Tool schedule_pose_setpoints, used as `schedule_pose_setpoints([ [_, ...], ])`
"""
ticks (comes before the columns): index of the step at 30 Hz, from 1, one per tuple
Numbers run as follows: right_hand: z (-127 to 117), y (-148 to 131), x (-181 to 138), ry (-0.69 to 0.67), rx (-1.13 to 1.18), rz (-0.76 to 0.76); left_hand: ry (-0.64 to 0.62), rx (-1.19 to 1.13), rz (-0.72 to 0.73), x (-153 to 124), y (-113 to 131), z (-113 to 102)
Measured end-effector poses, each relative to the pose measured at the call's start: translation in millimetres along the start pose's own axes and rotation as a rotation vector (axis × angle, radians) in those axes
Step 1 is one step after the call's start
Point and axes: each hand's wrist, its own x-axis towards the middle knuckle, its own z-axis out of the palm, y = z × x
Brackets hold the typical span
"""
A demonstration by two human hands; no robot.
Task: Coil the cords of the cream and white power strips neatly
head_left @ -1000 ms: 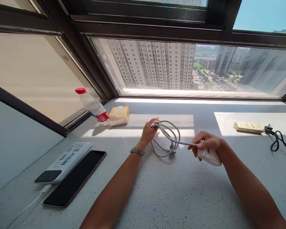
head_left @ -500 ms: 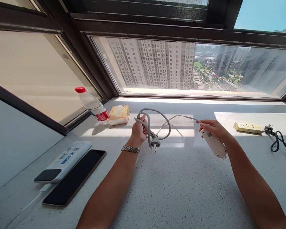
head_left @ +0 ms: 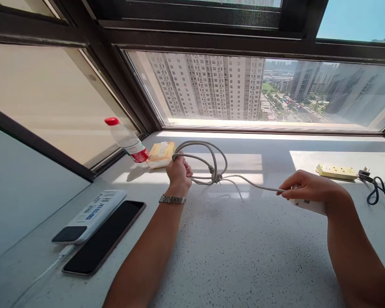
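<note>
Grey cable [head_left: 208, 164] partly coiled in clenched left hand [head_left: 179, 171]; remainder taut to white plastic power strip [head_left: 308, 205], seemingly gripped by right hand [head_left: 308, 188].

The long grey rubber cable [head_left: 208, 164] was pale grey, and the small oblong plastic power strip [head_left: 309, 205] was white. The speckled stone countertop [head_left: 237, 256] was light grey with dark dots. The clear plastic bottle [head_left: 126, 140] had a red cap and red label. The soft tissue pack [head_left: 161, 154] was yellow. The flat rectangular phone [head_left: 104, 237] was black, and the other long socket strip [head_left: 336, 171] was pale yellow with a black cord [head_left: 380, 190].
</note>
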Motion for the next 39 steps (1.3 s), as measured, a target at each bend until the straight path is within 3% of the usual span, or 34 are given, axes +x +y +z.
schedule_pose_setpoints([
  [6, -12.4, 1.4, -31.0, 0.23, -0.052, -0.201, 0.054, 0.248, 0.192, 5.9, -2.1, -2.0],
  [11, -7.3, -8.1, -41.7, 0.214, -0.065, -0.397, -0.11, 0.548, 0.493, 0.1, -10.6, -2.5],
  [14, -2.1, -12.2, -40.9, 0.263, -0.05, -0.46, -0.337, 0.689, 0.598, -16.2, -8.4, -0.3],
  [19, 5.3, -14.6, -29.5, 0.26, -0.007, -0.566, -0.934, 0.821, 0.548, -60.6, 0.4, 12.4],
  [22, 11.1, -18.1, -21.4, 0.232, 0.006, -0.612, -1.117, 0.933, 0.652, -87.0, 2.8, 18.1],
  [27, 20.2, -26.3, -9.6, 0.236, 0.01, -0.716, -1.167, 0.968, 0.971, -119.7, 1.9, 18.6],
  [33, 31.1, -31.8, 10.6, 0.309, 0.107, -0.705, -1.07, 0.679, 1.308, -142.1, -12.4, 18.6],
  [39, 40.5, -28.6, 31.0, 0.374, 0.161, -0.722, -1.094, 0.665, 1.523, -149.3, -13.5, 17.8],
])
